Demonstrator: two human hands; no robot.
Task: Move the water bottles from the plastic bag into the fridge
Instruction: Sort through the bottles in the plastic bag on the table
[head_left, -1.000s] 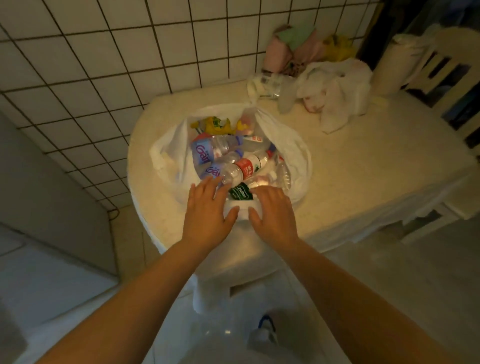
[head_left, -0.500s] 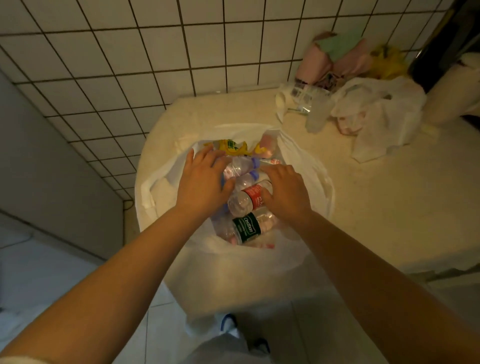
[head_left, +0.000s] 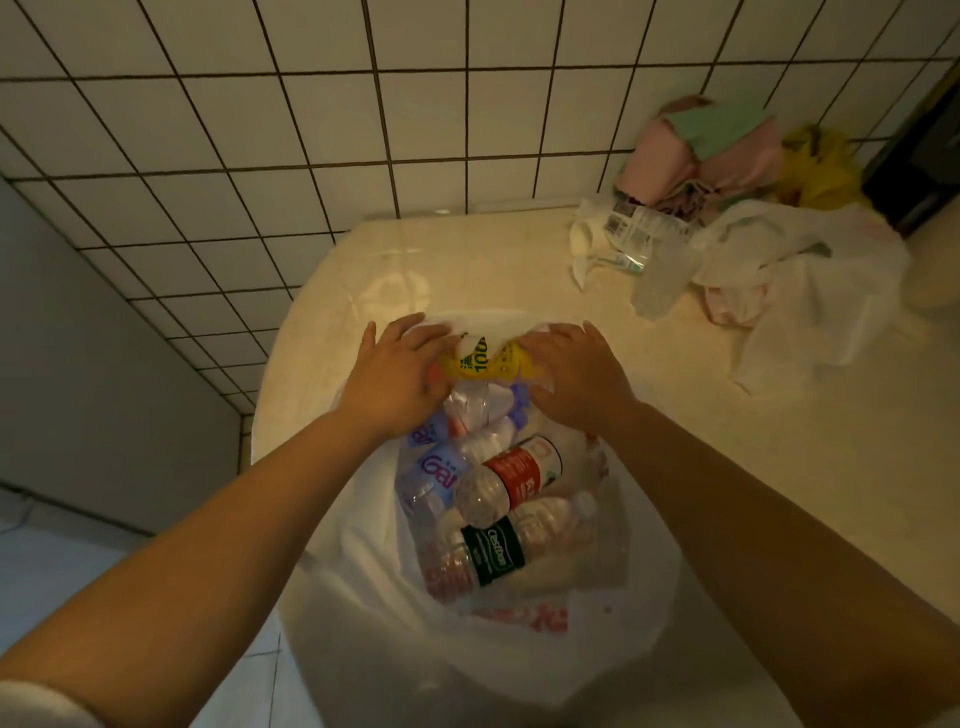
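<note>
A white plastic bag (head_left: 363, 597) lies open on the beige table (head_left: 779, 467), at its rounded left end. Inside lie several water bottles: one with a red label (head_left: 519, 475), one with a dark green label (head_left: 493, 556) nearest me, and one with a blue label (head_left: 436, 467). At the bag's far end sits a yellow-labelled pack (head_left: 478, 361), partly under the bag's rim. My left hand (head_left: 395, 374) and my right hand (head_left: 576, 374) are on either side of it, fingers curled onto it. The fridge is not in view.
A second crumpled white bag (head_left: 810, 291), clear packaging (head_left: 639, 234) and a pile of pink, green and yellow cloth (head_left: 711, 145) lie at the table's back right. A tiled wall (head_left: 363, 104) runs behind. The floor drops away to the left.
Both hands moved from the bag's near rim, over the bottles, to the yellow-labelled pack at the far end. The camera came closer and looks more steeply down.
</note>
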